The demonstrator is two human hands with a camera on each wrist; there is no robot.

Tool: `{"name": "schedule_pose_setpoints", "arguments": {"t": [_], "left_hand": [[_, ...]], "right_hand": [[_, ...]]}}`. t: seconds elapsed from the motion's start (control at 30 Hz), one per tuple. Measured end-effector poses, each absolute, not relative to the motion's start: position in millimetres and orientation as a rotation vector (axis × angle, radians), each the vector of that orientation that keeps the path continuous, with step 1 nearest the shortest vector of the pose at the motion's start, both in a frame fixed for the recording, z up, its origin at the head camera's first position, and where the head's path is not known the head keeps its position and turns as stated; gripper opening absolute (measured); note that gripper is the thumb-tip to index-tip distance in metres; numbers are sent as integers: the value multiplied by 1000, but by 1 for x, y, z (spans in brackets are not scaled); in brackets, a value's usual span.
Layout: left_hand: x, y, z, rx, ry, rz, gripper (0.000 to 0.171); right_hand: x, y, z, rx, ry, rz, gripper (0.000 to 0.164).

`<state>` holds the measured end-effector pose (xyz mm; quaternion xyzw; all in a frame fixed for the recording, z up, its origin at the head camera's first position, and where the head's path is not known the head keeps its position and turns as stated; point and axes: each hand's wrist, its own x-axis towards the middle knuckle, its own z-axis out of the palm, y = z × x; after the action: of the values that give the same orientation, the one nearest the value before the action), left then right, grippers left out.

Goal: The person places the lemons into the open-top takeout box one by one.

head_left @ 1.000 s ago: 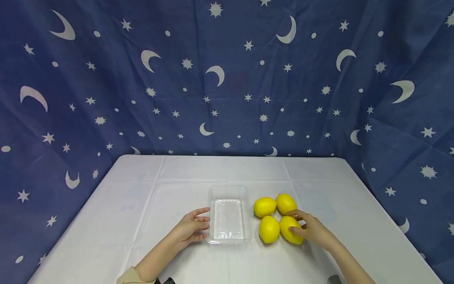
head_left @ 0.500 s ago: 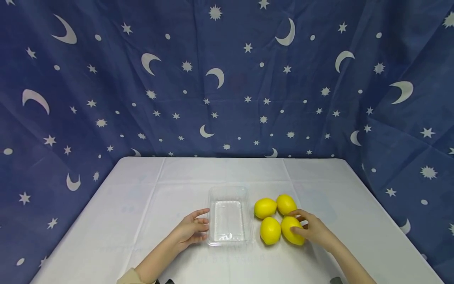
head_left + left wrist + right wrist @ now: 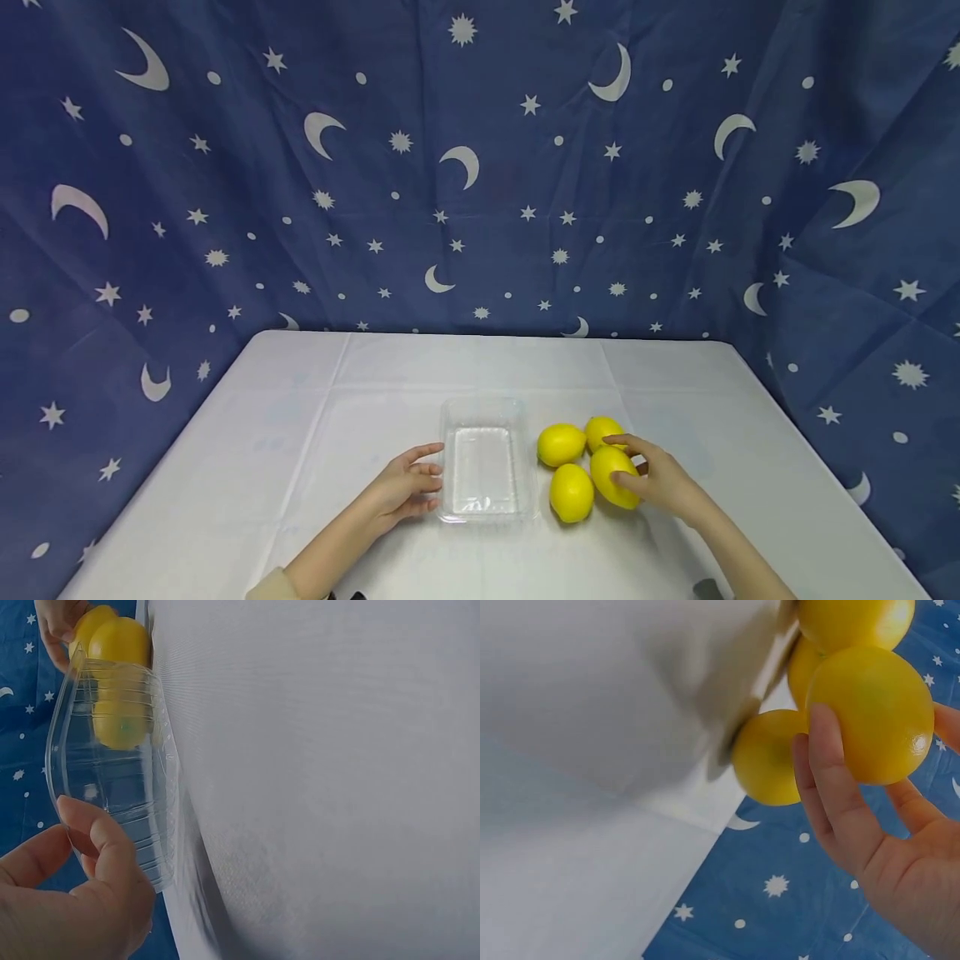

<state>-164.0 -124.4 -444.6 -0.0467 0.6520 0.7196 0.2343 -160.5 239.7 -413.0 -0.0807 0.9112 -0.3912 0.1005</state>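
Observation:
My right hand (image 3: 663, 481) grips a yellow lemon (image 3: 613, 477) between thumb and fingers. In the right wrist view this lemon (image 3: 874, 716) sits above the table surface, overlapping the other lemons. Around it lie a lemon (image 3: 572, 493) nearer me, one (image 3: 561, 444) to the left and one (image 3: 602, 432) behind, partly hidden. A clear plastic container (image 3: 486, 471) with a rectangular base stands left of the lemons, with nothing inside. At its left side my left hand (image 3: 405, 486) pinches the rim; the left wrist view has thumb and forefinger (image 3: 88, 814) meeting at that edge.
A white cloth covers the table (image 3: 360, 367). Behind and at both sides hangs a dark blue curtain (image 3: 495, 183) printed with moons and stars. The container's right wall stands close to the left-hand lemons.
The right hand has lifted its lemon slightly up and away from me, and it now covers more of the rear lemon. My left hand keeps its place at the container.

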Motion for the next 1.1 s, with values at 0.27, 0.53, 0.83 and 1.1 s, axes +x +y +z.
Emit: {"name": "schedule_pose_setpoints", "arguments": {"t": [0.27,0.53,0.83,1.1], "left_hand": [[-166,-124,-443,-111,1786,1953,60],[-169,-125,-442,-88,1744,1974,61],[-167,-125,-445,-106,1721,1981,63],[-169,-126,-446,-113,1706,1989,62]], "right_hand": [[-164,230,-405,-328,2756,-1158,50],[-172,220,-400,-405,2840,-1190,45],[-171,204,-402,-251,2708,-1339,44],[-176,194,-402,-269,2669,-1393,43]]}}
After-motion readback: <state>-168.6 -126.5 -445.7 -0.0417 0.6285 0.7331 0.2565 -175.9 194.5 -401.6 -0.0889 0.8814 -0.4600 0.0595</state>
